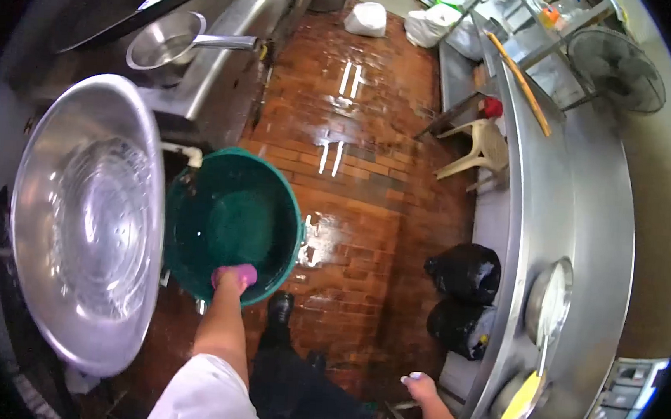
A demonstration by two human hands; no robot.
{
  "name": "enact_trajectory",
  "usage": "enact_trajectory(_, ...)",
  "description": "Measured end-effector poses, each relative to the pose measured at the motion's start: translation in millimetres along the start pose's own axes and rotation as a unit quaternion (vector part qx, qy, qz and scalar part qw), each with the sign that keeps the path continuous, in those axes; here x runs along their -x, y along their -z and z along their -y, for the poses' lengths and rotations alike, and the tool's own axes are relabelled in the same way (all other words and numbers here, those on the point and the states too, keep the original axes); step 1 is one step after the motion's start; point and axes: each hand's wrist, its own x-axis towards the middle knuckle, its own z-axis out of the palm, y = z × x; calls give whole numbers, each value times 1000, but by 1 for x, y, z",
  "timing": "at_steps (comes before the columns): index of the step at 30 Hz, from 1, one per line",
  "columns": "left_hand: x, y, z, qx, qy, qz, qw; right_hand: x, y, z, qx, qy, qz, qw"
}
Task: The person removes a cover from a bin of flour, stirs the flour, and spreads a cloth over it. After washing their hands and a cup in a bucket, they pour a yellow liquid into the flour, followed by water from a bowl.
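Note:
My left hand point(227, 277) reaches down into a large green tub point(286, 198) on the floor, closed around a pink cup point(245, 273). The cup is over the inside of the tub near its front rim; a little water seems to lie at the bottom. Left of the tub, a big shiny metal basin point(101, 224) stands tilted with a wet-looking inner face. My right hand point(420, 387) hangs low at the right, away from the counter, with pale fingertips apart and nothing visible in it.
A white pipe point(184, 152) sticks out above the tub. A metal saucepan point(168, 42) rests at upper left. Wet brick-tiled floor point(372, 134) runs ahead. Black bags point(467, 277) and a plastic stool point(479, 153) stand by the right steel counter point(547, 185), which bears pans point(548, 302).

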Motion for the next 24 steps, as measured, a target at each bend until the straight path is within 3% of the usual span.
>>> enact_trajectory(2, -48, -7, 14, -80, -54, 0, 995, -24, -4, 8, -145, -92, 32, 985)
enact_trajectory(3, -88, -7, 26, -180, -147, 6, 973, -48, -22, -4, -129, -35, -14, 991)
enact_trajectory(5, -136, 3, 41, -402, -435, 27, 806, -34, -13, 50, -97, 2, 1, 995)
enact_trajectory(6, -137, 2, 44, -400, -416, -9, 817, -20, -7, 90, -66, 46, 16, 997)
enact_trajectory(8, -7, 1, 14, -392, -374, -79, 837, -3, -1, 149, -32, 99, 27, 994)
enact_trajectory(9, 16, 7, 15, -389, -464, -123, 787, -1, 0, 170, 6, 139, 22, 990)
enact_trajectory(10, 42, 16, 9, -384, -466, -128, 786, -1, -1, 186, 6, 146, 22, 989)
enact_trajectory(12, 92, 30, -7, -411, -539, -66, 732, -2, -1, 212, -74, 170, 70, 980)
enact_trajectory(14, 128, 38, -15, -369, -572, -65, 730, -23, -5, 222, -38, 209, 59, 975)
enact_trajectory(16, 189, 48, -28, -385, -611, 23, 691, -43, -7, 235, -151, 211, 76, 963)
enact_trajectory(17, 208, 50, -32, -395, -633, 38, 665, -46, 0, 249, -210, 167, 117, 956)
enact_trajectory(20, 274, 54, -38, -410, -686, 88, 595, -43, 28, 291, -401, 125, 194, 887)
enact_trajectory(22, 319, 47, -34, -463, -695, 105, 540, -49, 38, 317, -460, 142, 242, 842)
enact_trajectory(24, 358, 28, -31, -543, -701, 177, 427, -66, 40, 336, -538, 161, 318, 764)
